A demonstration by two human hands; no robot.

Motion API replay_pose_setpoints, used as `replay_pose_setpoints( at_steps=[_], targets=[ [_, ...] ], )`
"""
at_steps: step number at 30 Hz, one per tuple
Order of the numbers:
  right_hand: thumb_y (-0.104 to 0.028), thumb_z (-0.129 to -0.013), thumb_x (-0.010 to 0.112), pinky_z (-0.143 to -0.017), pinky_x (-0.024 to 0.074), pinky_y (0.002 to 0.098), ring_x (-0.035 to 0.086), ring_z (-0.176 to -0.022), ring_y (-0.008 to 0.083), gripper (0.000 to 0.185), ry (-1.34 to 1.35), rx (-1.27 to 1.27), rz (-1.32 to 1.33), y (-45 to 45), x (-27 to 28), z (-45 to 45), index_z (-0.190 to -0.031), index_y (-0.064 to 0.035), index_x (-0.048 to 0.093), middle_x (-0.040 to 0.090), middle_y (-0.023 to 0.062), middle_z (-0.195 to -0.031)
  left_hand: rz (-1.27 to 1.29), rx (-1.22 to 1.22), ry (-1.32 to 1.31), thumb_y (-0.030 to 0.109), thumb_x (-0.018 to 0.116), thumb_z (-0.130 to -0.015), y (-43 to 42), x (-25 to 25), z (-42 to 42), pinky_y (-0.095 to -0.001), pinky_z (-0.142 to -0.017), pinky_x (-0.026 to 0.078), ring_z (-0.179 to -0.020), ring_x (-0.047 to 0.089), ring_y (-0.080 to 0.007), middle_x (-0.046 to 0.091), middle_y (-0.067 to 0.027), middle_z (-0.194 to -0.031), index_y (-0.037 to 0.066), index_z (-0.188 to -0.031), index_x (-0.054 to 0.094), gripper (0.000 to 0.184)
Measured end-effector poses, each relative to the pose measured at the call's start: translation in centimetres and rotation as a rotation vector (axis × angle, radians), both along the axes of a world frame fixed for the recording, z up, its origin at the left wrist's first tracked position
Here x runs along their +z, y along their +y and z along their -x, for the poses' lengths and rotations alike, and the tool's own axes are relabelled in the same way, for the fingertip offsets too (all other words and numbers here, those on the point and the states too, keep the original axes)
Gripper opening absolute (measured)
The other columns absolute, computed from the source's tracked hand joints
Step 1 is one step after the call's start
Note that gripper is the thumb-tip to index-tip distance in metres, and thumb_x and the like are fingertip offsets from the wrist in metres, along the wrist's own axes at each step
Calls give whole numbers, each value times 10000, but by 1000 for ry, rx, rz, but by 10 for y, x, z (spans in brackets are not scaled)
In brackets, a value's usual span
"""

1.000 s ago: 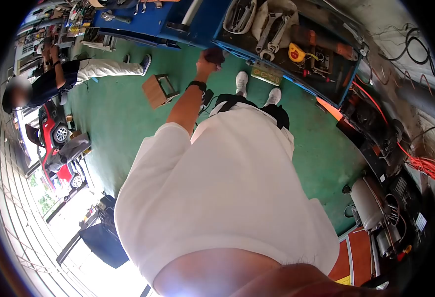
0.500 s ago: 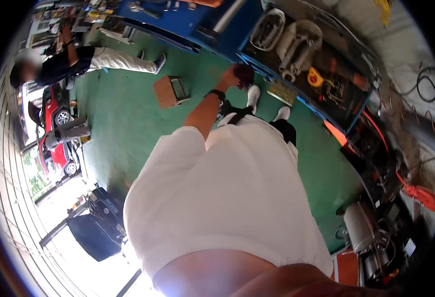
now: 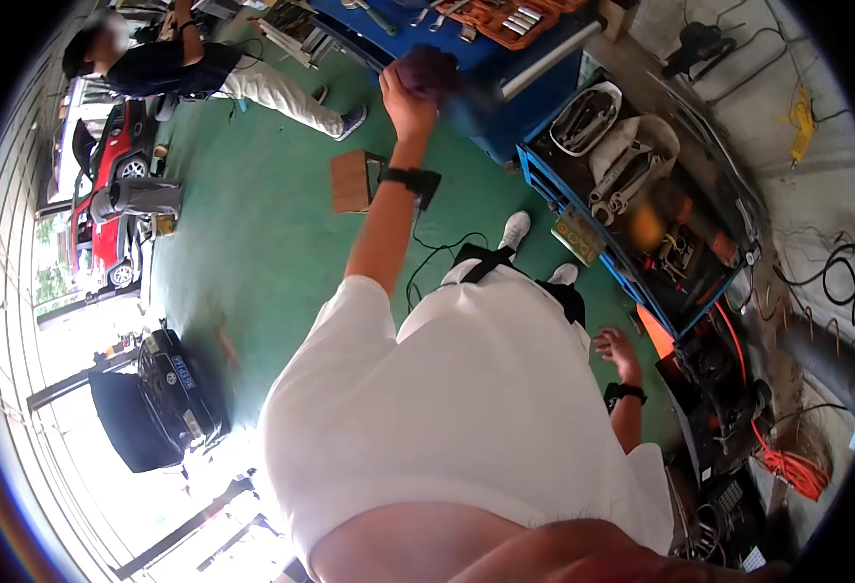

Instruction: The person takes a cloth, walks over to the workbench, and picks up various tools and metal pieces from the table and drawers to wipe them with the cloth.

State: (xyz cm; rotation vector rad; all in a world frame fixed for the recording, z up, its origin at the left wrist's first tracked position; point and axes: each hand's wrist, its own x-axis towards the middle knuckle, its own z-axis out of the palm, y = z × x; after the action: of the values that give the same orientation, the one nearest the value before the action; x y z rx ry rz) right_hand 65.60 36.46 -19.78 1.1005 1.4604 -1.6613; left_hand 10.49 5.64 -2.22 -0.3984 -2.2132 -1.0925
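My left hand (image 3: 406, 109) is closed around a bunched dark maroon cloth (image 3: 429, 74), held by the edge of the blue workbench (image 3: 481, 112). Beyond the cloth on that bench are an orange tool case (image 3: 493, 39) with sockets and several wrenches. My right hand (image 3: 622, 355) hangs at my side with its fingers apart and nothing in it. The blue tool cart (image 3: 610, 255) is nearest to it, carrying large wrenches (image 3: 631, 185) and a white tray of tools (image 3: 587, 117).
A wooden stool (image 3: 350, 182) stands on the green floor (image 3: 252, 214). Another person (image 3: 170, 68) stands at the upper left. A red car (image 3: 106, 204) and a black car (image 3: 170, 389) are on the left. A coiled orange hose (image 3: 792, 473) lies at the lower right.
My left hand with the cloth has moved up and left, from the cart's corner to the workbench. My right hand has come into view. The camera view has shifted.
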Motion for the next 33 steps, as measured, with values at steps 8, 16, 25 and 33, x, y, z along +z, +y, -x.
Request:
replay_pose_setpoints(
  at_steps=[8,16,25,33],
  targets=[
    [-180,-964,576,-731,487,297,614,-804,148,215,695,474,-311,2,67,177,-1122,-37,604,646,63,-872,411,107,-163,314,732,-790,-23,-120,24,-452,-826,541,-1011,645,-343,629,-131,-1148,148,-1227,601,486],
    [-136,-931,605,-735,518,349,657,-801,224,172,806,429,-293,-70,30,252,-1070,-39,633,676,103,-895,13,51,-946,221,705,-804,-50,-178,-56,-388,-892,535,-1071,651,-250,688,-127,-1101,99,-1245,610,467],
    [-38,-891,611,-790,492,444,591,-925,353,112,1512,436,-895,-123,155,449,-1001,-23,596,593,151,-1010,-713,15,-630,113,395,-955,-114,-113,45,-355,-792,516,-935,628,-226,674,-120,-1048,34,-1178,583,302],
    [-211,-946,601,-762,489,458,586,-903,346,174,1320,449,-1065,-145,123,566,-1025,-56,606,560,149,-1002,290,-67,-420,125,662,-774,-96,-88,98,-494,-965,444,-1190,517,-432,506,-179,-1367,99,-1290,532,532]
  ],
)
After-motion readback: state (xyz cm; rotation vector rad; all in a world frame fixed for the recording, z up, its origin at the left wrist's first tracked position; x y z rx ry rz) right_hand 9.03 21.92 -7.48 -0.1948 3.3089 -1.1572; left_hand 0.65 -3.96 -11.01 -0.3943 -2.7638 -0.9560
